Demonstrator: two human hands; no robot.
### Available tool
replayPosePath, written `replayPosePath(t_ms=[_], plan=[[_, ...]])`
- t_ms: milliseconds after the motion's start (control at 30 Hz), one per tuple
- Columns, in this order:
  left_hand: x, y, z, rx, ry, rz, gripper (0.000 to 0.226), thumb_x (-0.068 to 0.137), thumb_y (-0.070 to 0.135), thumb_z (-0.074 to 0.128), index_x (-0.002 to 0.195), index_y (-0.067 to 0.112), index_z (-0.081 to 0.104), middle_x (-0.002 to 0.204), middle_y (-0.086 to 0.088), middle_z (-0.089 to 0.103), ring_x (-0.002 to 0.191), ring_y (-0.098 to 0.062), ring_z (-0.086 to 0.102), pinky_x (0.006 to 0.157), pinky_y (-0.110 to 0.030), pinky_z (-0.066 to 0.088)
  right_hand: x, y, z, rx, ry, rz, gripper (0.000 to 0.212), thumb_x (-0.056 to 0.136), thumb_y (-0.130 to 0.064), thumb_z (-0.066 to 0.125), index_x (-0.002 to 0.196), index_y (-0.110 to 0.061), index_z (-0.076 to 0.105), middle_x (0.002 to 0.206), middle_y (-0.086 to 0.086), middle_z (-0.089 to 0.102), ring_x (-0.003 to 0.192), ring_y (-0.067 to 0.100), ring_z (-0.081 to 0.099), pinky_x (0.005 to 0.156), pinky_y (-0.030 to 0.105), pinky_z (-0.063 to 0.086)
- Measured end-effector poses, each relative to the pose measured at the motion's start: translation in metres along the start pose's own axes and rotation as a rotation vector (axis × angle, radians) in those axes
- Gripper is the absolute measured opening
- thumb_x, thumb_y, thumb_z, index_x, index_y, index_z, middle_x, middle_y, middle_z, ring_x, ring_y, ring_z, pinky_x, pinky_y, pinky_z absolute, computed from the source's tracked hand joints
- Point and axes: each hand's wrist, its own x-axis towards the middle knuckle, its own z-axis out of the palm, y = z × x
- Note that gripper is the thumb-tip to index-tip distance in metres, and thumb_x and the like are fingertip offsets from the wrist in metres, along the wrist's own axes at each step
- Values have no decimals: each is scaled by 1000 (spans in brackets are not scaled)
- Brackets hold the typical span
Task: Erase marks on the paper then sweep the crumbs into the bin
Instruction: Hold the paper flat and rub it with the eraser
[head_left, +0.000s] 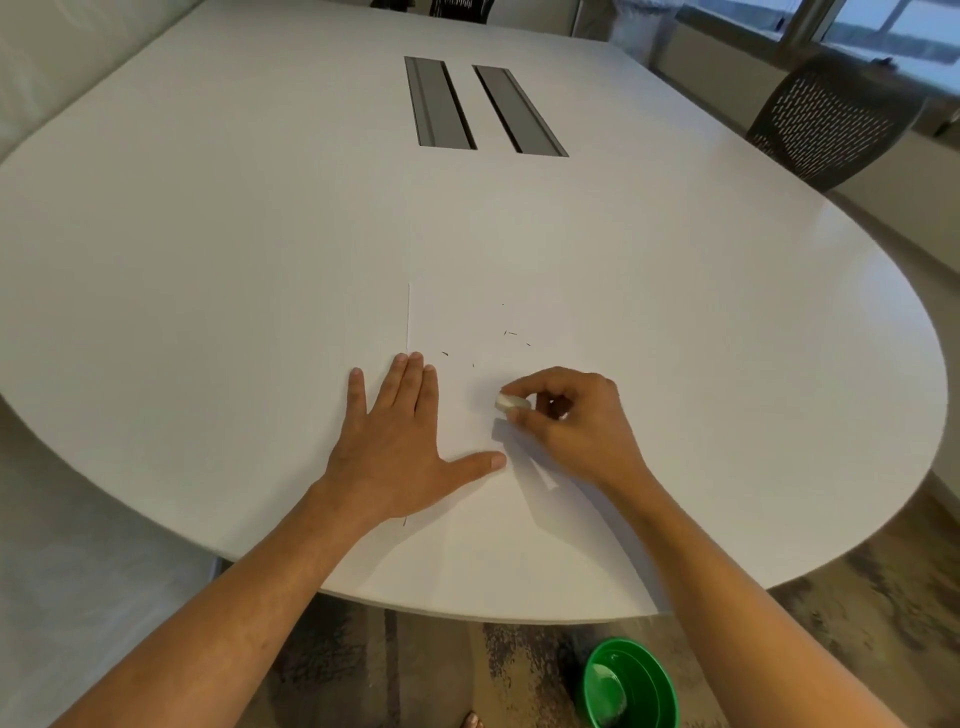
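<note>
Green bin (631, 686) below; left hand (400, 447) spread flat on paper (519, 519), right hand (571, 415) pinching eraser (511, 402).

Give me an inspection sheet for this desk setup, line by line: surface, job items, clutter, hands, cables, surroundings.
Surface: white rounded table, two grey cable troughs set in its middle.
Job's things: white paper flat on the table; small dark crumbs scattered on it; white eraser; green bin on the floor below the table edge.
Clutter: nothing seen.
Grippers: left hand pressed flat on the paper's left edge; right hand pinching the eraser.
Cables: nothing seen.
Surroundings: dark mesh chair on the right, windows behind, patterned floor.
</note>
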Motion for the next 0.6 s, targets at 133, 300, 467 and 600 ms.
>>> replayPosePath(t_ms=[133,300,467,600], plan=[[-4,-4,-15,-34,-70,39,118,70,90,18,154,11,-10,163,-7,-15,149,-21,-17,119,-56,-2,-13,11,-11,-4,88,69,9,79,-18,74,86,-23,77,83,-14,71,64,4,56,58,10,42],[-21,6,-10,-79,2,22,116,67,92,0,154,15,-11,162,-4,-19,147,-20,-22,120,-51,-6,-30,14,-18,-62,155,71,15,79,-13,73,87,-25,76,82,-16,70,69,4,59,60,9,43],[-33,13,10,-57,9,19,112,63,88,-18,148,16,-26,157,-3,-32,142,-19,-34,117,-53,-14,-52,2,-1,-129,8,-18,15,79,-19,74,93,-24,75,84,-16,69,71,3,60,62,8,43],[-33,15,13,-16,14,17,103,65,86,-21,141,18,-35,155,-3,-35,140,-20,-37,116,-55,-15,-51,3,9,-241,-38,-136,17,76,-15,73,92,-21,75,86,-11,71,73,3,60,67,5,41]])
